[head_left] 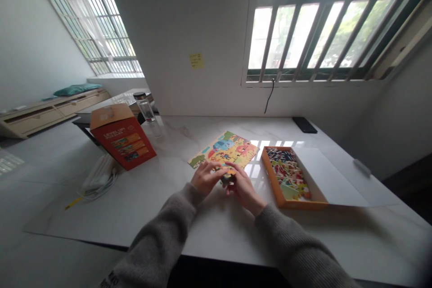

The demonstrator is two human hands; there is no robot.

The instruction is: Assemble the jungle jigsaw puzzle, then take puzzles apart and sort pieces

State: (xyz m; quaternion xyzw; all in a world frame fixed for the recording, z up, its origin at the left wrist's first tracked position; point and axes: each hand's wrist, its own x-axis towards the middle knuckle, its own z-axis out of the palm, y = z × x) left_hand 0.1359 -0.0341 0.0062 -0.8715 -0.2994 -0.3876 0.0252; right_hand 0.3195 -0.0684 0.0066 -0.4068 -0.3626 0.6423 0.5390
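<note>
My left hand (206, 178) and my right hand (243, 186) meet at the middle of the table, close to its front. Between them are several small colourful puzzle pieces (228, 177), partly covered by my fingers. Both hands are closed on these pieces. Just beyond lies a puzzle (232, 147) with a bright animal picture, a blue elephant among the figures; its near edge is hidden behind my fingers. To the right, an orange-sided open box (274, 180) holds many loose puzzle pieces (286, 171).
A red puzzle carton (130, 144) stands at the left, beside a power strip with a white cable (101, 180). Behind the carton is a glass bottle (145, 107). A black phone (304, 125) lies at the back right. The box's white lid (332, 175) spreads rightward over the marble-patterned table (162, 198).
</note>
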